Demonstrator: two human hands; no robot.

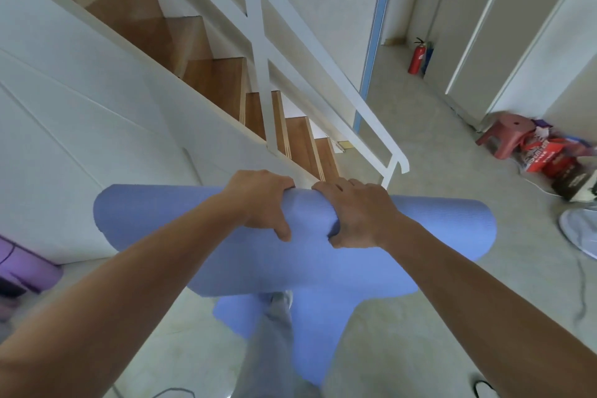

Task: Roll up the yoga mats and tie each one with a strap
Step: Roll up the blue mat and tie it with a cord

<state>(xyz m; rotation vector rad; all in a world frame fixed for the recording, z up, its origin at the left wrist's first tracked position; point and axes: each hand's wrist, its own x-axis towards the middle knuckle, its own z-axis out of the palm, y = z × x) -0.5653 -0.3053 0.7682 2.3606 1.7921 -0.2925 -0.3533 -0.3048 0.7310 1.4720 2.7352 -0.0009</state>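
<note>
**Blue mat off the floor, both hands clamped on it**

Grip: both our hands hold the blue yoga mat (420,229) near its middle. Left hand (261,200) has its fingers curled over the top of the roll and its thumb pressed into the near side. Right hand (358,213) grips the same way, just beside the left. The fingertips of the two hands sit close together on top, with a small gap between them. The foam dents inward between the two thumbs.

Mat position: we hold it up in the air in front of us, lying crosswise. Its left end points toward the white stair wall, and its right end is out over the pale floor (420,139). The roll is loose. A free tail hangs below it, in front of our trouser legs (274,349). We cannot tell if the tail touches the floor.

Second mat: a purple mat (22,265) lies rolled on the floor at the far left, by the foot of the white wall. It is blurred at the frame edge, so we cannot tell if anything is tied round it.

Surroundings:
- Wooden staircase (213,74) with a white railing (323,52) ahead and to the left.
- Red fire extinguisher (416,56) far back against the wall.
- Red plastic stool (507,134) at right, with red printed packaging (546,161) just beside it.
- White round base (578,229) at the right edge, with a cable (581,294) on the floor near it.
</note>
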